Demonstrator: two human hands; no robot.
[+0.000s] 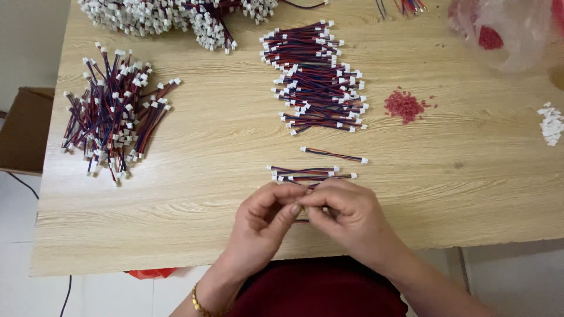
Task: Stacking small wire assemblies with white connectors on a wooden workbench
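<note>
My left hand [264, 220] and my right hand [346, 214] meet at the table's near edge, fingertips pinched together on a short red-and-blue wire lead [302, 221] that is mostly hidden by the fingers. Just beyond the fingers lie a few finished wire leads with white connectors [311, 172], and one single lead [333, 155] lies a little farther off. A neat stack of the same leads [317, 82] sits in the middle of the wooden table [205, 176].
A loose bundle of leads [114, 111] lies at the left and a big heap [170, 16] at the far edge. Small red parts [404, 105] and white parts [551, 124] sit to the right, near a clear plastic bag [505, 29]. A cardboard box [23, 129] stands beside the table.
</note>
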